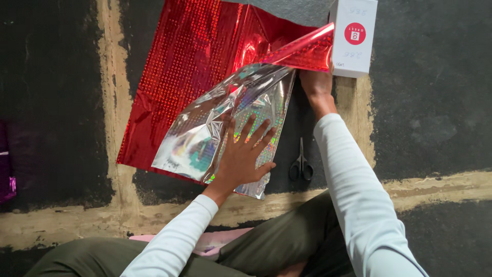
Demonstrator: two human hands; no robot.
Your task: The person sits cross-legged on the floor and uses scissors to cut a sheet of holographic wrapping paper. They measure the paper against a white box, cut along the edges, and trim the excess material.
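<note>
A: Status from where I'm standing. Biggest thing first: dark floor (435,102) with pale cement seams. Person sits at 6 o'clock, legs folded, white sleeves.

B: The paper?

A: Red shiny wrapping sheet (189,66) lies flat on the floor from about 10 to 12 o'clock. Its near part is folded back, silver underside (215,128) showing, crumpled in the middle.

B: Hands?

A: Left hand (241,156) lies flat on the silver flap just below centre, fingers spread apart, pressing it down. Not gripping. Right hand (315,82) is at 1 o'clock, reaching under a lifted red corner (307,51) of the sheet. The corner hides the fingers; it looks pinched, but I can't tell for sure.

B: Box?

A: White box (353,36) at 1 o'clock, upright-looking, touching or just beside the lifted corner. It sits at the sheet's edge, not on the middle of it.

B: Tools?

A: Black scissors (301,166) on the floor at 4 o'clock from centre, blades shut, between the flap and the right forearm. Untouched.

B: Progress?

A: My read: early. Sheet laid out, one fold started. Box bare, no side covered, no tape in view.
</note>
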